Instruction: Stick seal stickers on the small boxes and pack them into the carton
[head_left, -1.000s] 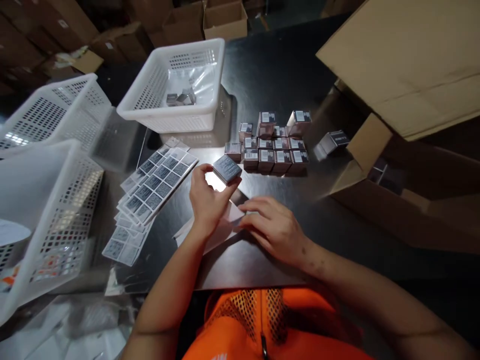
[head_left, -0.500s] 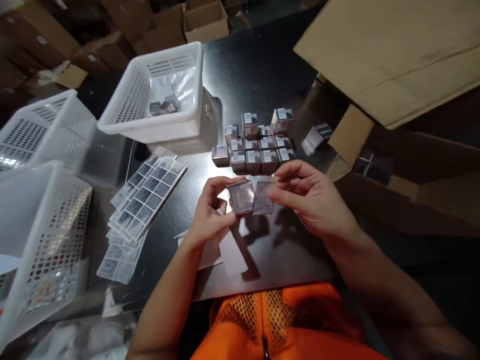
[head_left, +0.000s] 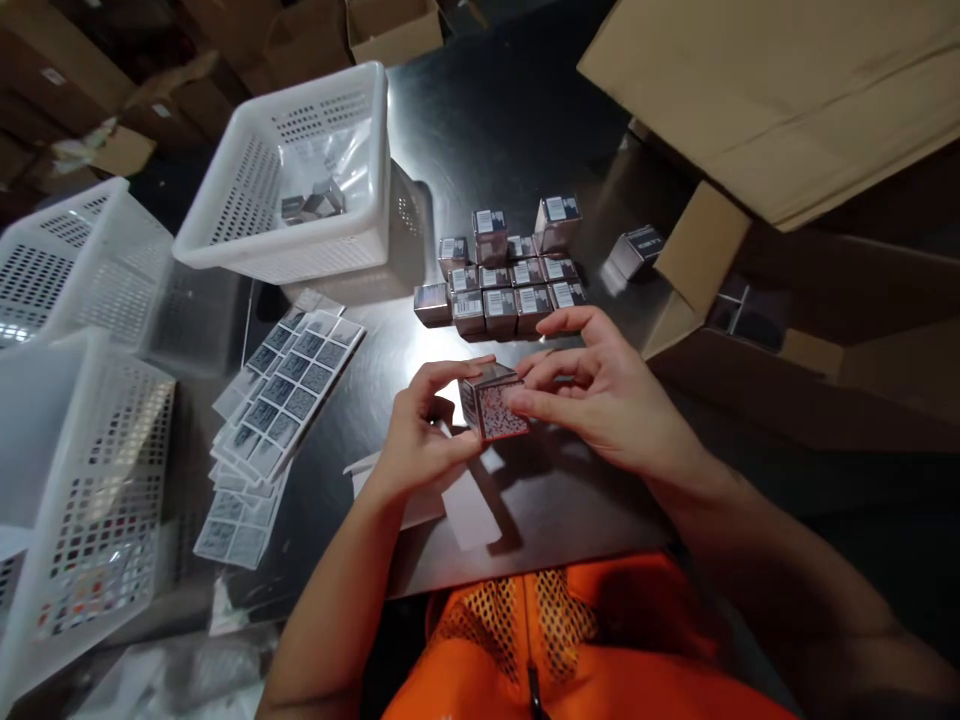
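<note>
Work looks partway through from my remote seat: at the centre of the frame I have the left hand (head_left: 426, 428) grasping a small, glossy, dark grey cardboard box (head_left: 480, 388) between thumb and fingers, above the shiny dark metal tabletop (head_left: 600, 510). A square, speckled grey label (head_left: 496, 414) covers the face turned toward me, so I judge this box nearly done. The right hand (head_left: 604, 395) has its thumb against that face, fingers half curled at the box's right edge; I cannot tell whether it pinches the label or only presses. At left of centre, overlapping white sheets of grey printed squares (head_left: 289, 400) hold plenty more. Just above centre, matching grey boxes with barcoded tops (head_left: 499, 310) stand grouped; I cannot tell which are finished. A few more boxes (head_left: 319, 203) lie in the white perforated plastic basket (head_left: 281, 250), upper left, perhaps waiting their turn.
</note>
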